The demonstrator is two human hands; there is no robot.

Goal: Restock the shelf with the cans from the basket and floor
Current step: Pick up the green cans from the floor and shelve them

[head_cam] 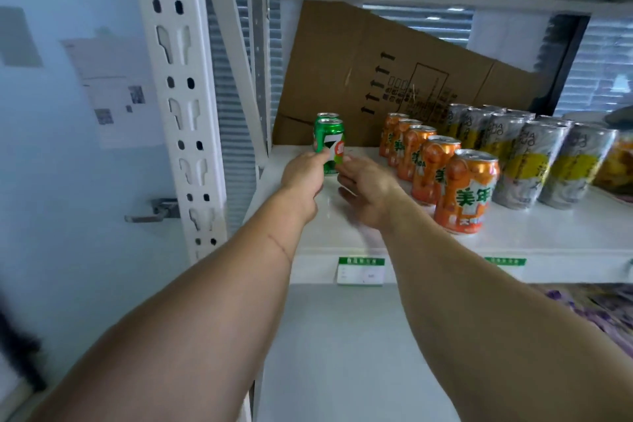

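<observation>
Two green cans stand one behind the other on the white shelf (534,233), near its left end. My left hand (303,178) grips the front green can (330,144) from its left side. My right hand (364,187) touches the same can low on its right side with relaxed fingers. The rear green can (327,116) shows only its top. To the right runs a row of several orange cans (467,192), then rows of tall grey and yellow cans (529,164).
A flattened cardboard box (359,62) leans against the back of the shelf. A white perforated upright (178,96) frames the left side. Price tags (361,271) hang on the shelf's front edge. A door with a handle (154,211) is at left.
</observation>
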